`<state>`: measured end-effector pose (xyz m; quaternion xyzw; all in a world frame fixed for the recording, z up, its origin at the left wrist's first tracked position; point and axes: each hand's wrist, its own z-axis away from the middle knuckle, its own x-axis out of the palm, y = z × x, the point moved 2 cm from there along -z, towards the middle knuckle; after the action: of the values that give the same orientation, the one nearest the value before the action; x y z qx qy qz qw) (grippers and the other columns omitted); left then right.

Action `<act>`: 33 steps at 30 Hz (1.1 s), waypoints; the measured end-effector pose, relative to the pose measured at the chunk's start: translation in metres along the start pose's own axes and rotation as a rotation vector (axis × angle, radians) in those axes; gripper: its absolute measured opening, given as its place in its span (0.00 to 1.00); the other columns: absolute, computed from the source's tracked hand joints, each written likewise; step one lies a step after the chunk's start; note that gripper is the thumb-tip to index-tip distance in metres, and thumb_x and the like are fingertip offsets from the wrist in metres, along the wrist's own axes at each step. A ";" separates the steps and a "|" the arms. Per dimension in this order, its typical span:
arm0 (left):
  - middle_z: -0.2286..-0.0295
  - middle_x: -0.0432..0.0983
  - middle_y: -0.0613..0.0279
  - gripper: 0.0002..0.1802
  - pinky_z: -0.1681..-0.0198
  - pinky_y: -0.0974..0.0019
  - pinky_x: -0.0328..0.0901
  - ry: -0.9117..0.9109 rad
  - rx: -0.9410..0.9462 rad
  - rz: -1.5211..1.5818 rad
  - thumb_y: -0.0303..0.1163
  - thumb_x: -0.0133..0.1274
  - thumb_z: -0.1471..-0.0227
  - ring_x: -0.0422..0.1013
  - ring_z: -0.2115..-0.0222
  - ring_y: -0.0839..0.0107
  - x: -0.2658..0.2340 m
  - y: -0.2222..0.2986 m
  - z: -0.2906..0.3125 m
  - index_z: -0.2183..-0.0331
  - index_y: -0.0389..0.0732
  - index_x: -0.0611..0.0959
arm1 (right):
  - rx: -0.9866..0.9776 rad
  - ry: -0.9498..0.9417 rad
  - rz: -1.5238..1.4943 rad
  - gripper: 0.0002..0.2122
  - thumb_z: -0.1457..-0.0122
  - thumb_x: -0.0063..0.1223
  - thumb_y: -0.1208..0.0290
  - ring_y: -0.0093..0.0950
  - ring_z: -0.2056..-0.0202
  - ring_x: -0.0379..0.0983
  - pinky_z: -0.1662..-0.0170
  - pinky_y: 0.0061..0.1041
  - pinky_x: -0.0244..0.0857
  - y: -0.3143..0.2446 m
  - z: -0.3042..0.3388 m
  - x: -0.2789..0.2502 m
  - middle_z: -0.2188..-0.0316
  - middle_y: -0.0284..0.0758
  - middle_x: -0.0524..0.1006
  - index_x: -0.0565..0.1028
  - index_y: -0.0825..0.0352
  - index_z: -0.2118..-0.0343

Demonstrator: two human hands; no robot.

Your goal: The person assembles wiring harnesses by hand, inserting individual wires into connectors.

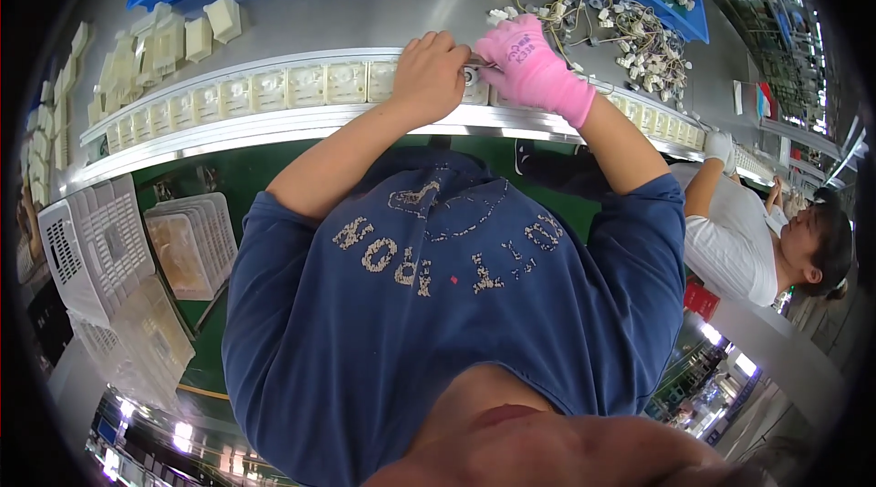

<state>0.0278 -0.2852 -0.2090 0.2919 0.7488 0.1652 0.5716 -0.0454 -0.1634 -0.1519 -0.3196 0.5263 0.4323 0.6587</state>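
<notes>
A pale box (474, 93) sits in the metal track (301, 120), right between the two hands, with more boxes in a long row on both sides. The bare left hand (429, 77) is bent over the row, just left of that box. The right hand, in a pink glove (538, 72), reaches in from the other side. Its fingers are curled, but I can't tell if either grip is holding anything. It looks like small, close work on this one box, so the next move calls for a steady left hand and careful right fingers. Past the track, on the shiny worktop (319, 17), lie white plugs with wires (643, 54) on the right and loose white pieces (160, 45) on the left. Blue trays (698, 26) stand at the far side.
</notes>
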 end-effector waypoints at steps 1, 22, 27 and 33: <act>0.72 0.66 0.60 0.08 0.63 0.61 0.57 -0.002 -0.001 0.005 0.27 0.49 0.63 0.64 0.66 0.62 0.000 0.001 0.000 0.73 0.41 0.77 | 0.013 0.016 0.012 0.06 0.53 0.50 0.64 0.35 0.65 0.69 0.58 0.36 0.53 0.000 0.002 0.004 0.74 0.34 0.73 0.70 0.59 0.75; 0.73 0.65 0.57 0.04 0.64 0.59 0.57 0.030 0.030 -0.016 0.27 0.48 0.58 0.63 0.68 0.59 -0.004 0.007 0.001 0.75 0.38 0.73 | 0.181 -0.046 0.118 0.19 0.51 0.48 0.70 0.36 0.57 0.70 0.56 0.36 0.63 0.100 -0.132 0.079 0.57 0.40 0.68 0.67 0.64 0.53; 0.73 0.65 0.58 0.03 0.65 0.60 0.58 0.019 0.004 -0.004 0.27 0.48 0.58 0.63 0.68 0.59 -0.005 0.009 0.001 0.76 0.38 0.73 | 0.393 -0.178 0.036 0.18 0.52 0.47 0.70 0.38 0.56 0.69 0.56 0.35 0.64 0.120 -0.135 0.111 0.55 0.44 0.66 0.69 0.60 0.54; 0.73 0.66 0.59 0.04 0.63 0.60 0.58 0.009 -0.003 0.033 0.27 0.49 0.58 0.63 0.67 0.60 -0.004 0.004 -0.001 0.75 0.39 0.73 | 0.443 -0.180 -0.214 0.19 0.57 0.48 0.60 0.36 0.60 0.71 0.58 0.31 0.64 0.138 -0.112 0.075 0.64 0.41 0.74 0.72 0.61 0.60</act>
<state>0.0289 -0.2845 -0.2036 0.3025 0.7461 0.1770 0.5661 -0.2115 -0.1865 -0.2469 -0.1816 0.5108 0.2608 0.7988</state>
